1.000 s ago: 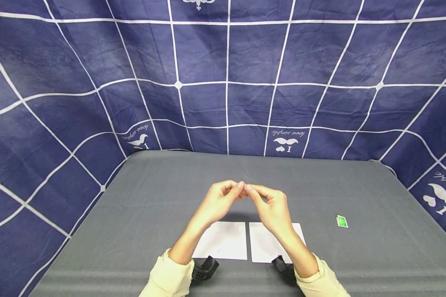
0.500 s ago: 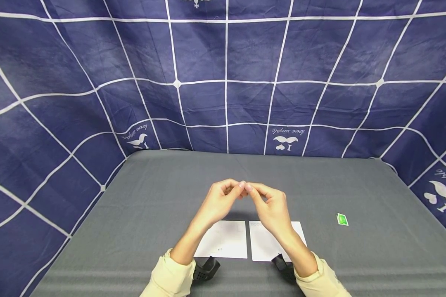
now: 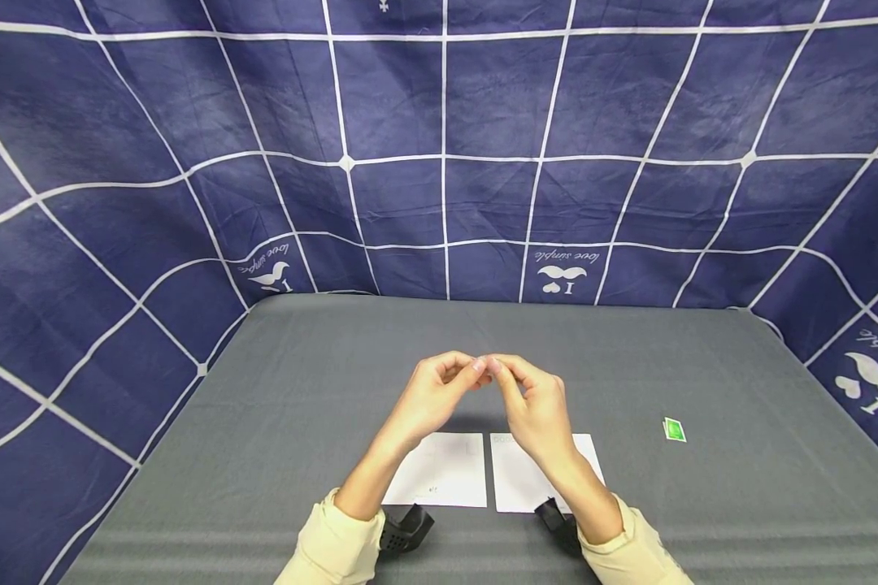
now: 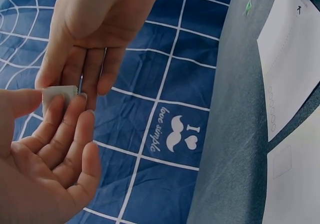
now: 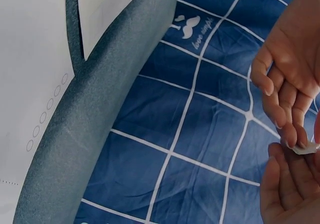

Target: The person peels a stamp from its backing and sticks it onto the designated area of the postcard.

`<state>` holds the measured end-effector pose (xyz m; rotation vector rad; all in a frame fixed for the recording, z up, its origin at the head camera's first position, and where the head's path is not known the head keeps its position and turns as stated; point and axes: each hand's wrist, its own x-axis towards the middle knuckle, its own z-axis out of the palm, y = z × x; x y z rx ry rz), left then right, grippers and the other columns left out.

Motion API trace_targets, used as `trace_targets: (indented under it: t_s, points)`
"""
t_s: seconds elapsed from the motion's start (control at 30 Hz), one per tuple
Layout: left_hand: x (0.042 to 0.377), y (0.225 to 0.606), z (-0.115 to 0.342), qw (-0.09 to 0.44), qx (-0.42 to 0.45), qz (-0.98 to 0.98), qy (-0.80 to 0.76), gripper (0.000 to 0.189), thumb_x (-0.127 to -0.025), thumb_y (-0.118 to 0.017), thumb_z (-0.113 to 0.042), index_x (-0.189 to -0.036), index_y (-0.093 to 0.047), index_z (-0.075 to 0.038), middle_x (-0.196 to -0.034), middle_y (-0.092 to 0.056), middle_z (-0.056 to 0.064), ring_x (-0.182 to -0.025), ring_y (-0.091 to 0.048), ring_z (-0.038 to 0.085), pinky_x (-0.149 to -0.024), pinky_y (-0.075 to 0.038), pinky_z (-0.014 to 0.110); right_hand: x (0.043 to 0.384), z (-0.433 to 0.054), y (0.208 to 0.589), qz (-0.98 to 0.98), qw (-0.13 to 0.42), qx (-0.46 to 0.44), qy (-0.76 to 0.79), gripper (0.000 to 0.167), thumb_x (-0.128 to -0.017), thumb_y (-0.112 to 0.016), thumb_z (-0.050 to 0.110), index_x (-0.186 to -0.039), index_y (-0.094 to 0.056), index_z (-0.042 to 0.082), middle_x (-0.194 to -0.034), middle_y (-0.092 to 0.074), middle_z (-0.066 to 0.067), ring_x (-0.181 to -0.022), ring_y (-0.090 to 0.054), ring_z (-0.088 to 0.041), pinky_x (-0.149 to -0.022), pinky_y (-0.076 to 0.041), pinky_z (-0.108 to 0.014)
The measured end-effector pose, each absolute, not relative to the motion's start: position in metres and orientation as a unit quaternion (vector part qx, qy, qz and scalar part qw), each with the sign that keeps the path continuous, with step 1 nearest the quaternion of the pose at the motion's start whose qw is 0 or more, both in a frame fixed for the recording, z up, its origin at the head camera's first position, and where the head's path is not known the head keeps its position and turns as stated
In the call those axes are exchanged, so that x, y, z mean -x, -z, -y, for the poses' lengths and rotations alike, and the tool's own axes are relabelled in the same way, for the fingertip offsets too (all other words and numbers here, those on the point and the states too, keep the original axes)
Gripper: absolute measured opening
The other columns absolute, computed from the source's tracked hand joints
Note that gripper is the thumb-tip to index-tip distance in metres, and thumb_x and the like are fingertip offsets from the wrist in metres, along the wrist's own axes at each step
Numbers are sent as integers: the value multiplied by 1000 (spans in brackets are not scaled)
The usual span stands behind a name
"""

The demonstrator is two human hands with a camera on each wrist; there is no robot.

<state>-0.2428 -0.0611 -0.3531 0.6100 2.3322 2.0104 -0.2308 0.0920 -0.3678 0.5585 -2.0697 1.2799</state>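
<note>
Pale square piece pinched by both hands above the table

One small, pale off-white, thin square piece with a toothed edge [image 4: 61, 90] is held up between the hands, in front of the body. Its plain face is partly covered by fingertips; in the right wrist view it is seen nearly edge-on, as a slim pale sliver.

Two hands counted. By the left hand [image 3: 426, 402], the piece is pinched between thumb and first fingers, the others loosely bent. By the right hand [image 3: 540, 402], its border is pinched, thumb against fingers. Fingertips of both are met at the piece.

Two flat white paper sheets are laid side by side on the grey cloth-covered table [image 3: 322, 382], a narrow gap between. On the left sheet [image 3: 442, 471], one square outline is printed; on the right sheet [image 3: 510, 479], six small ovals in a row plus a dotted line. One green rectangle with a white border [image 3: 674, 430] is placed well apart, to the right; whether a second is stacked beneath cannot be told.

Two cream sleeves [image 3: 340, 536] are seen, and two black wrist devices [image 3: 410, 528]. Behind, a navy curtain with white grid lines [image 3: 395, 97] is hung; three moustache prints are counted in the head view.
</note>
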Motion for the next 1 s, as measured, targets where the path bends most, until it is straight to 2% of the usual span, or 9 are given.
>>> trace_targets:
  t_s: [0.23, 0.47, 0.7, 1.0]
  points:
    - [243, 351, 62, 24, -201, -722, -662, 19, -94, -60, -11, -97, -66, 7, -91, -69, 13, -88, -66, 19, -85, -50, 32, 233, -93, 367, 784, 363, -230, -449, 9, -88, -67, 1, -93, -73, 4, -84, -72, -2, -74, -67, -11, -65, -49, -21]
    - [240, 349, 63, 29, -192, -728, -658, 18, -95, -58, -10, -100, -67, 5, -95, -69, 12, -96, -64, 30, -88, -48, 36, 236, -92, 370, 769, 392, -262, -431, 12, -83, -71, -3, -94, -74, 2, -86, -72, -5, -78, -69, -16, -69, -53, -30]
    - [237, 345, 64, 17, -176, -757, -629, 14, -93, -58, -8, -99, -67, 0, -94, -68, 6, -92, -63, 20, -84, -47, 38, 236, -94, 369, 778, 387, -280, -408, 18, -79, -76, 2, -97, -74, 2, -91, -72, -6, -86, -69, -21, -75, -52, -31]
    - [236, 347, 62, -40, -206, -813, -543, 11, -95, -55, -9, -100, -64, -4, -97, -68, 5, -93, -63, 17, -78, -50, 34, 238, -98, 370, 782, 421, -321, -329, 27, -76, -77, 0, -102, -72, 2, -95, -72, -6, -86, -68, -22, -74, -53, -37]
